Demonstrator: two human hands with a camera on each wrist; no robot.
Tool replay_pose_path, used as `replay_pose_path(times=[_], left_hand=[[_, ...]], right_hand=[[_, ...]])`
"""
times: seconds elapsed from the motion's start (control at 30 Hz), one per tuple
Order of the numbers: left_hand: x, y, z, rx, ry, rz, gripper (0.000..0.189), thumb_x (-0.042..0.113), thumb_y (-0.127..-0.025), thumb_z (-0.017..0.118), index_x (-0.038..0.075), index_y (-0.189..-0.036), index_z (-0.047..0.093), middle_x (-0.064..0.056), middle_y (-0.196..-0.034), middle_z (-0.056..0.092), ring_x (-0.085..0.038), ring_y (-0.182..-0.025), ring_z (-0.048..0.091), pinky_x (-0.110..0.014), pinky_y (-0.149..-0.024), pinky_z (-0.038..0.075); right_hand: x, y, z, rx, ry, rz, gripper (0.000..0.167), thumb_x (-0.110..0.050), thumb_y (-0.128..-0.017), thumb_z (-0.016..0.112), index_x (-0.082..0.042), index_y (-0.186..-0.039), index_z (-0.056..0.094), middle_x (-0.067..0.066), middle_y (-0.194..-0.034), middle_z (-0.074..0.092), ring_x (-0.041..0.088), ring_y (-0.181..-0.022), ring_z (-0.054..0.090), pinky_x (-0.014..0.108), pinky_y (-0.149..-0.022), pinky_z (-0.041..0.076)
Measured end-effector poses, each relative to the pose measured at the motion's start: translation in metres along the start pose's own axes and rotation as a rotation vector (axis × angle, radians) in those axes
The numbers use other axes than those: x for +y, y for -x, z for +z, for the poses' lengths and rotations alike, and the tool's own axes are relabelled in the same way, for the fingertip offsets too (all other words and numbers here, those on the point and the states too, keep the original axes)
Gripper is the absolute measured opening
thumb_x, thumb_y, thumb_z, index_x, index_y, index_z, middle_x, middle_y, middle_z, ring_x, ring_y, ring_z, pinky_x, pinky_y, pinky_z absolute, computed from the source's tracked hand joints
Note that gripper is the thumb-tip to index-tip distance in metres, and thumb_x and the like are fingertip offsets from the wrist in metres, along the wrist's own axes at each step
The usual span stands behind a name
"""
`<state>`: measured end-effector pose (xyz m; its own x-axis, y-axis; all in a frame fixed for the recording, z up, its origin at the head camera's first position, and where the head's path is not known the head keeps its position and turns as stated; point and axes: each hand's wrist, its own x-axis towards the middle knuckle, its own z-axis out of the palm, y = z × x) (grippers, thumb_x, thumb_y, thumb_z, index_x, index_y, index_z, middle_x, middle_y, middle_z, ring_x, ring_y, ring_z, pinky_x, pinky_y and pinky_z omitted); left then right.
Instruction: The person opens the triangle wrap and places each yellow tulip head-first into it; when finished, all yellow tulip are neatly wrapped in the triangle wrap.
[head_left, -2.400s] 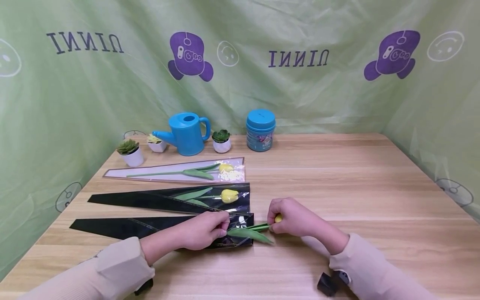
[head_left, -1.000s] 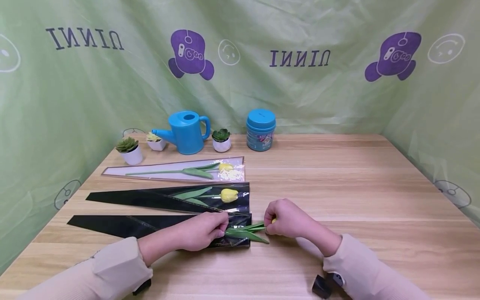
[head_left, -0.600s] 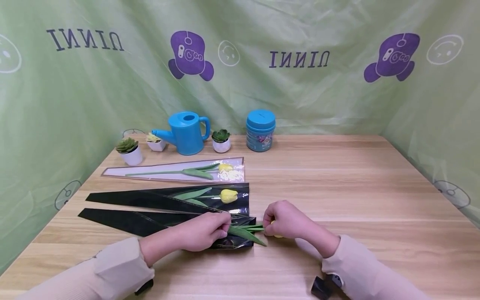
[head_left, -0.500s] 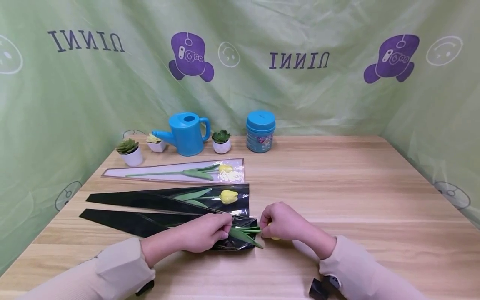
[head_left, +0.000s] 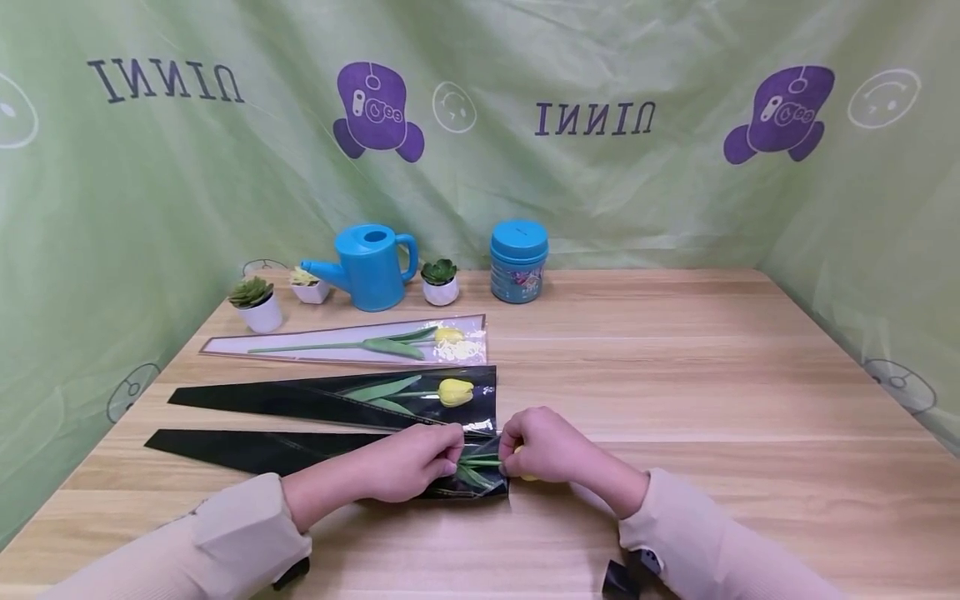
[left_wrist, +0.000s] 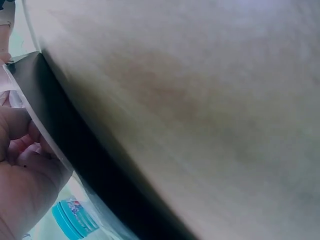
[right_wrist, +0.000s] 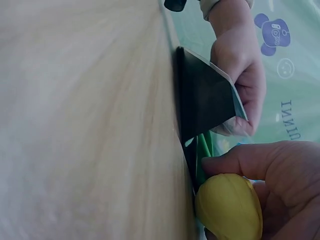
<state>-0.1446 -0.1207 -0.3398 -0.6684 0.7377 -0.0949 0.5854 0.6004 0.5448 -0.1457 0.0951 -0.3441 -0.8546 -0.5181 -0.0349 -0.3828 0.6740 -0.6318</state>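
In the head view a long black flower sleeve (head_left: 240, 447) lies nearest on the table. My left hand (head_left: 416, 461) pinches its clear upper film near the wide right end; the right wrist view shows the mouth (right_wrist: 207, 92) lifted apart. My right hand (head_left: 546, 447), just outside that mouth, pinches an artificial tulip by its stem, close below the yellow head (right_wrist: 230, 207). The tulip's green leaves (head_left: 474, 477) are inside the mouth, seen through the film. Most of the stem is hidden under my left hand and the black wrap.
Behind lie a second black sleeve (head_left: 300, 398) and a white one (head_left: 292, 343), each with a yellow tulip inside. Along the back stand a blue watering can (head_left: 375, 271), a blue lidded tub (head_left: 518, 262) and small potted succulents (head_left: 260, 308). A green curtain (head_left: 637, 192) surrounds the table.
My right hand has moved left with the tulip, and its leaves have slid from outside the mouth into the sleeve. The sleeve's narrow end shifted a little; my left hand kept its place.
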Motion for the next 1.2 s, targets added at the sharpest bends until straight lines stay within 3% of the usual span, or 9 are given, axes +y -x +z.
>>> replay_pose_path(times=[0.27,0.43,0.53,0.67,0.9,1.2], left_hand=[[0.000,0.001,-0.001,0.004,0.008,-0.007,0.017,0.011,-0.092,0.055,0.017,-0.081,0.044,0.008,-0.069,0.043,-0.007,-0.069,0.046,-0.022,-0.064,0.039],[0.000,0.002,-0.003,0.022,0.020,-0.001,0.016,0.011,-0.092,0.055,0.015,-0.081,0.044,0.008,-0.068,0.041,-0.007,-0.067,0.044,-0.022,-0.063,0.038],[-0.001,0.003,-0.003,0.031,0.021,0.004,0.017,0.010,-0.092,0.055,0.015,-0.080,0.044,0.008,-0.068,0.041,-0.006,-0.065,0.043,-0.022,-0.062,0.037],[-0.002,0.004,-0.003,0.052,0.019,0.021,0.017,0.010,-0.092,0.055,0.014,-0.080,0.043,0.008,-0.067,0.040,-0.005,-0.064,0.041,-0.022,-0.062,0.037],[-0.004,0.006,-0.004,0.062,0.016,0.025,0.017,0.009,-0.092,0.055,0.014,-0.080,0.043,0.008,-0.067,0.039,-0.005,-0.064,0.040,-0.022,-0.062,0.037],[-0.004,0.007,-0.003,0.054,0.019,-0.002,0.018,0.010,-0.092,0.055,0.016,-0.080,0.042,0.008,-0.066,0.039,-0.005,-0.063,0.040,-0.021,-0.061,0.037]], right_hand=[[0.008,0.004,-0.005,-0.042,-0.076,-0.033,0.008,-0.017,-0.075,0.073,-0.013,-0.076,0.066,-0.007,-0.077,0.060,0.012,-0.075,0.050,0.025,-0.067,0.041],[0.022,0.012,-0.012,-0.065,-0.127,-0.052,0.031,-0.024,-0.072,0.077,-0.011,-0.097,0.065,-0.005,-0.087,0.061,0.013,-0.079,0.051,0.025,-0.070,0.042],[0.029,0.016,-0.015,-0.096,-0.169,-0.040,0.035,-0.023,-0.073,0.077,-0.012,-0.102,0.062,-0.003,-0.090,0.059,0.015,-0.080,0.051,0.025,-0.069,0.042],[0.034,0.018,-0.016,-0.109,-0.226,-0.023,0.029,-0.021,-0.075,0.075,-0.012,-0.100,0.063,-0.002,-0.087,0.059,0.016,-0.079,0.051,0.024,-0.068,0.043],[0.033,0.017,-0.009,-0.028,-0.284,0.006,0.020,-0.019,-0.074,0.074,-0.008,-0.089,0.066,-0.001,-0.075,0.058,0.013,-0.069,0.050,0.022,-0.061,0.041],[0.024,0.015,0.001,0.019,-0.341,0.074,0.012,-0.013,-0.076,0.069,-0.005,-0.085,0.065,-0.001,-0.070,0.055,0.011,-0.056,0.046,0.022,-0.049,0.039]])
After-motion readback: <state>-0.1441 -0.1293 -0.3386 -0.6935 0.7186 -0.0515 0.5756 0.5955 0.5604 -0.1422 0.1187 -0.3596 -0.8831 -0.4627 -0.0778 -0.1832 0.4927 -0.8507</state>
